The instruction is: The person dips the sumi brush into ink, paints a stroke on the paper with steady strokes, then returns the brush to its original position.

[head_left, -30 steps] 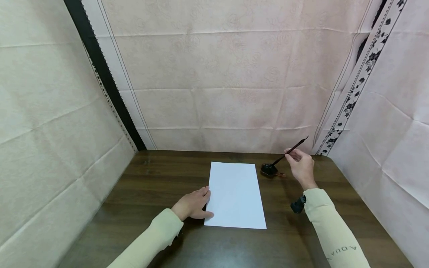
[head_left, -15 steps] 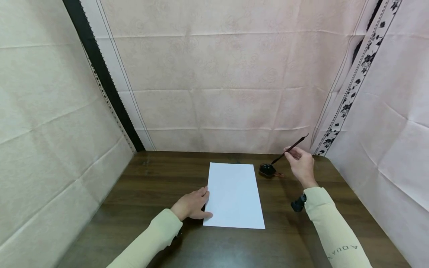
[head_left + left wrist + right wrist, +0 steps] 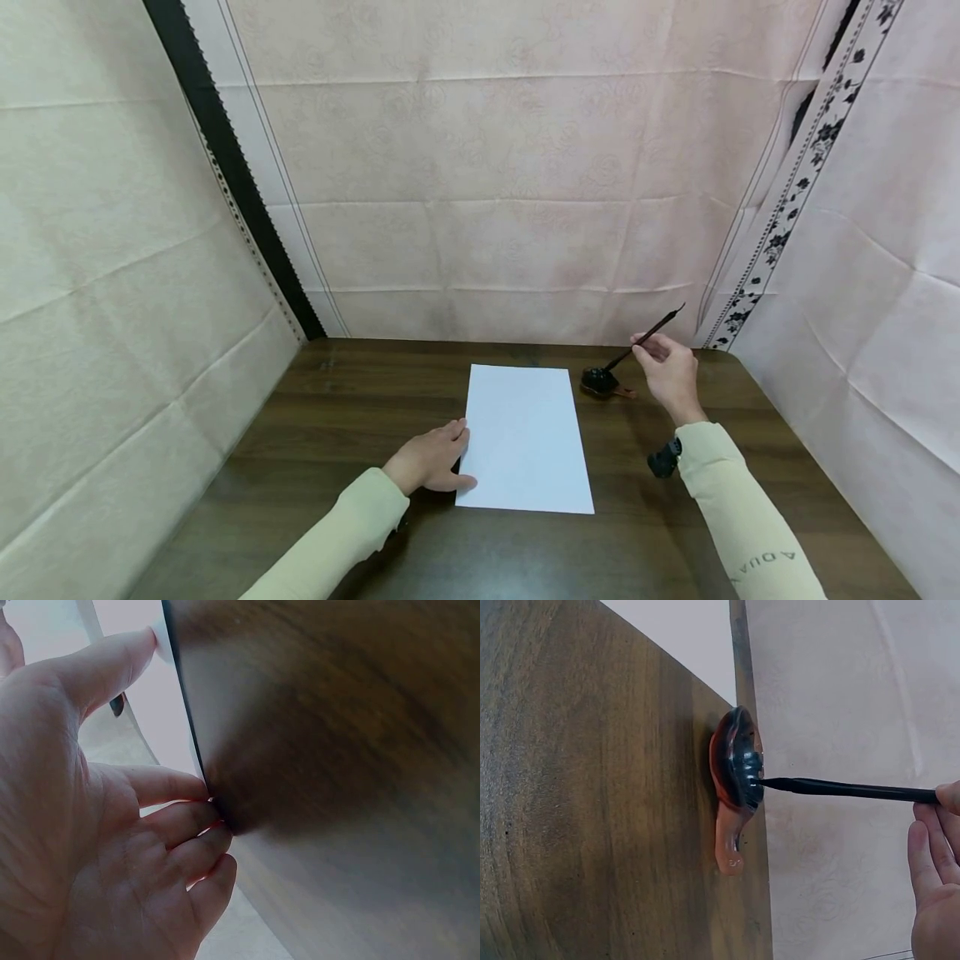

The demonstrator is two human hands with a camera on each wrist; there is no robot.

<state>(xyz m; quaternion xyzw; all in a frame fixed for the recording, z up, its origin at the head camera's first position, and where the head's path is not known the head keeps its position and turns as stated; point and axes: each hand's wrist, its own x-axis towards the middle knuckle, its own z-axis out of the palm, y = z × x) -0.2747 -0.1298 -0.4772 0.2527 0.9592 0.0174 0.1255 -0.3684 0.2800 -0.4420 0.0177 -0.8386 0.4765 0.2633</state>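
My right hand (image 3: 670, 377) pinches a dark writing brush (image 3: 654, 328) by its shaft, between thumb and fingers. The brush slants down to the left, its black tip right at a small glossy black ink dish (image 3: 600, 381). In the right wrist view the ink dish (image 3: 739, 761) shows a reddish-brown rim and a short stubby handle, with the brush (image 3: 847, 790) pointing at it. My left hand (image 3: 431, 458) rests with relaxed fingers on the left edge of a blank white sheet of paper (image 3: 525, 437); its thumb lies on the paper (image 3: 157, 712) in the left wrist view.
The brown wooden table (image 3: 337, 417) carries the paper and dish. Pale cloth (image 3: 480, 167) hangs behind the table's far edge and along both sides. A dark wrist device (image 3: 664, 459) sits at the right cuff.
My right hand and the brush have shifted slightly left and down, the tip staying at the ink dish. The left hand keeps its place on the paper.
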